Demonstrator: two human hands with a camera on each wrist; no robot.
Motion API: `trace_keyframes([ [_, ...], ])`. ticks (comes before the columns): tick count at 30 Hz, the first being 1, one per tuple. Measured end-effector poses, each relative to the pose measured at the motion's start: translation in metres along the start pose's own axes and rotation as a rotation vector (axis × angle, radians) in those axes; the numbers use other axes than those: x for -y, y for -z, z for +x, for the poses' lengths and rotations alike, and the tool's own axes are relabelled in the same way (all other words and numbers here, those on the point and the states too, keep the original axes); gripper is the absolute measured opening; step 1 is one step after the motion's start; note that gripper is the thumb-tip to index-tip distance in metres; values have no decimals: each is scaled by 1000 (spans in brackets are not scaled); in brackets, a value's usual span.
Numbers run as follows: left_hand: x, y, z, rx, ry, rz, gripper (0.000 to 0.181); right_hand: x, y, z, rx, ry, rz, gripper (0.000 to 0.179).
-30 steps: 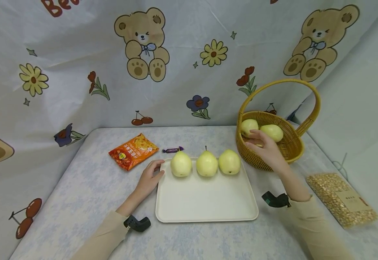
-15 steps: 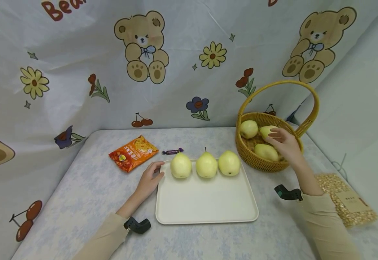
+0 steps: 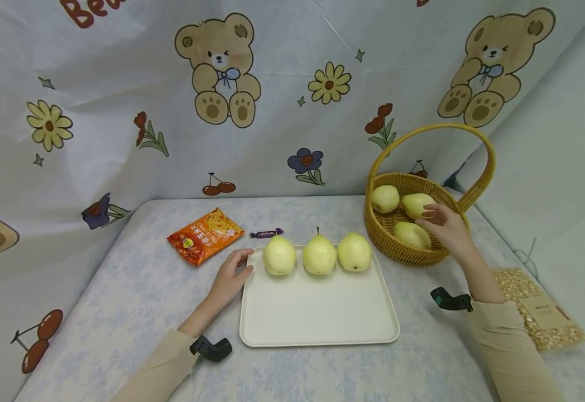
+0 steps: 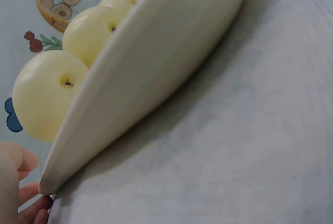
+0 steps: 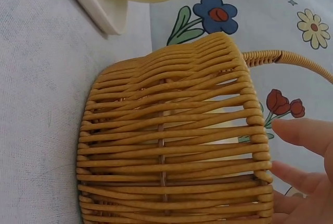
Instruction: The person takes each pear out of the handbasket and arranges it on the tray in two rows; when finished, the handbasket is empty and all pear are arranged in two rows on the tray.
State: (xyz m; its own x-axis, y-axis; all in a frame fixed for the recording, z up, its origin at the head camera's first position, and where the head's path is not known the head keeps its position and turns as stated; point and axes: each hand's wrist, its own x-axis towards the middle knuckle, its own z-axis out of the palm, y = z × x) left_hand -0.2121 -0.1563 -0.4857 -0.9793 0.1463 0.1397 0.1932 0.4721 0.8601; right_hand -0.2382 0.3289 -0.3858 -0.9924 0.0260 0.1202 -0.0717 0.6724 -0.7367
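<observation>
My left hand [image 3: 231, 278] rests at the upper left corner of a white tray [image 3: 317, 318], its thumb and fingertips touching the rim. Across the tray's far side stand three yellow-green pears: the left pear [image 3: 279, 255], the middle pear [image 3: 319, 254] with its stem up, and the right pear [image 3: 355, 252]. Over the right side of a wicker basket [image 3: 403, 254] hovers my right hand [image 3: 448, 229], fingers loosely bent and apart, holding nothing. Its fingertips are beside a pear [image 3: 417, 204] inside; contact is unclear. Another pear [image 3: 385, 199] and a front pear [image 3: 412, 234] lie in the basket.
An orange snack bag [image 3: 206, 237] and a purple-wrapped candy [image 3: 266, 233] lie behind the tray's left side. At the right lies a clear bag of grain [image 3: 541, 312], partly behind the right sleeve. The basket's tall handle [image 3: 438, 127] arches above it.
My right hand has moved right across the basket, uncovering the front pear, then drawn slightly back from the pear at the right. The left hand has stayed at the tray.
</observation>
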Motion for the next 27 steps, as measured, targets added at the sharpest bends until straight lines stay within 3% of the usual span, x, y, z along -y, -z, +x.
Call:
trace_keyframes([
  [19, 1, 1, 1, -1, -11, 1, 37, 0, -4, 2, 134, -32, -14, 70],
  [27, 3, 0, -1, -4, -15, 7, 37, -5, -7, 3, 234, -30, -44, 78],
])
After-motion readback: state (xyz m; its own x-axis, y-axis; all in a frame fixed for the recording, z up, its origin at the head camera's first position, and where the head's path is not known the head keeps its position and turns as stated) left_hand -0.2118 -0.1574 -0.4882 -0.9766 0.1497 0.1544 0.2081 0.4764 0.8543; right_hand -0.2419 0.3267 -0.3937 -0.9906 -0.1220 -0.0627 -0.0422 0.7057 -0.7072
